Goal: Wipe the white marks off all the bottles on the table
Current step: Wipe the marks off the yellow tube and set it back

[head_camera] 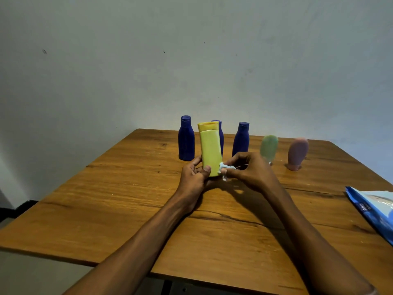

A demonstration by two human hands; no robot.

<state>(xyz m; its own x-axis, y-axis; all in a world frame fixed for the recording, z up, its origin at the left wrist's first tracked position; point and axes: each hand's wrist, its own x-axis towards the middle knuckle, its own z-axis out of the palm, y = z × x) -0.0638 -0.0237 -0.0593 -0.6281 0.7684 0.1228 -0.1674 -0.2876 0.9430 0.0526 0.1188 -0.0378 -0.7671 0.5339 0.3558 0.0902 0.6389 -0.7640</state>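
The left hand grips the base of the yellow-green bottle, thumb across its front and fingers curled behind, holding it upright above the middle of the wooden table. The right hand pinches a small crumpled wipe between thumb and fingertips and presses it against the bottle's lower right edge.

Behind, along the far edge, three dark blue bottles stand in a row, the middle one mostly hidden by the raised bottle. To their right stand a pale green tube and a pink tube, each cap-down. A blue wipes packet lies at the right edge.

No white mark shows on the bottle's visible face. To do this stroke well, the left grip should probably stay low and firm so the bottle does not twist, while the wipe runs upward in overlapping passes. Turning the bottle would let every side be checked before it is set down.
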